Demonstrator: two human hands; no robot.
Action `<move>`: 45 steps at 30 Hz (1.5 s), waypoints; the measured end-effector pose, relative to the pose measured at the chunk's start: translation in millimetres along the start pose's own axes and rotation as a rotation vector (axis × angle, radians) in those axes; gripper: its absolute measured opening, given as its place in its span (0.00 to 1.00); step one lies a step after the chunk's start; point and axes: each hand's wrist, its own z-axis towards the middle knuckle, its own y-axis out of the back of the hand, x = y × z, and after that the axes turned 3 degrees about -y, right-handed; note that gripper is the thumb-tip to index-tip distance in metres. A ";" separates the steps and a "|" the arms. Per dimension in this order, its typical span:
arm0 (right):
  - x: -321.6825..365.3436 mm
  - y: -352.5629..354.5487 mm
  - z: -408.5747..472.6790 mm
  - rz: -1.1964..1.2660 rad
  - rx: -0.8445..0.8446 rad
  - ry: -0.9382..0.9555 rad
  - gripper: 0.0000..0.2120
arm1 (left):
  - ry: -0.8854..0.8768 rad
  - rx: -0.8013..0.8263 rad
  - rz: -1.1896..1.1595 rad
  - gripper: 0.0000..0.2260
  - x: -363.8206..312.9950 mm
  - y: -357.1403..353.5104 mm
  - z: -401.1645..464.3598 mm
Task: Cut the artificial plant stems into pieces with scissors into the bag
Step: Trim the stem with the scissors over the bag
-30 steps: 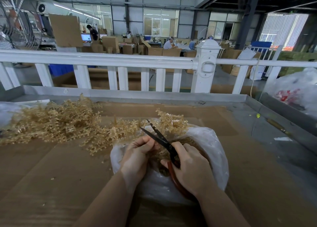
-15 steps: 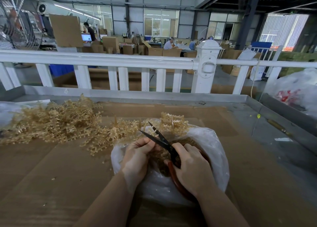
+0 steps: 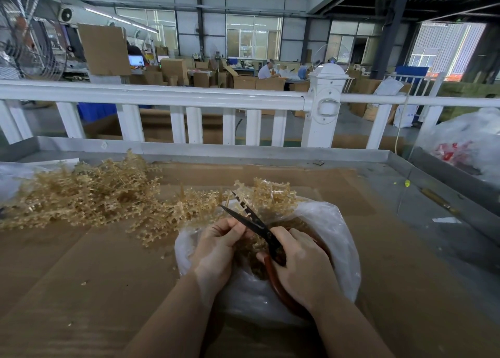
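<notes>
The person is working at a table lined with cardboard (image 3: 94, 276), both hands over a clear plastic bag (image 3: 338, 249) that is lying open in front of them. The right hand (image 3: 303, 268) is grasping the red-brown handles of a pair of scissors (image 3: 254, 223), fingers curled round them; the dark blades are standing apart, pointing up and to the left above the bag's mouth. The left hand (image 3: 216, 246) is pinching a short piece of tan artificial stem just beside the lower blade, fingertips closed on it; the piece itself is too small to describe further. Cut tan pieces (image 3: 254, 252) are lying inside the bag between the two hands. A long heap of uncut artificial plant stems (image 3: 89, 195) is spreading across the cardboard to the left, its near end reaching the bag's rim, and a further clump (image 3: 273, 195) is resting against the far edge of the bag. A few loose fragments are lying on the cardboard to the left of the bag. A white railing (image 3: 189, 98) is running behind the table, and a second filled plastic bag (image 3: 465, 144) is sitting at the far right.
</notes>
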 end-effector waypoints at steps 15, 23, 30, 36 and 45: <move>3.0 3.0 -0.7 0.019 -0.010 0.020 0.17 | 0.043 0.028 -0.023 0.09 -6.2 -2.0 -6.9; 5.0 5.0 -0.1 -0.033 0.013 0.042 0.17 | 0.046 0.090 -0.038 0.10 -7.9 -3.2 -7.0; 6.5 4.7 0.9 -0.035 0.045 0.035 0.18 | 0.071 0.084 -0.031 0.10 -8.4 -2.9 -7.1; 7.3 4.4 1.5 -0.040 0.020 0.031 0.18 | 0.101 -0.024 -0.041 0.14 -9.7 -7.6 -8.8; 7.6 3.9 1.5 -0.031 0.005 0.044 0.18 | 0.131 -0.114 -0.031 0.06 -11.6 -10.7 -9.7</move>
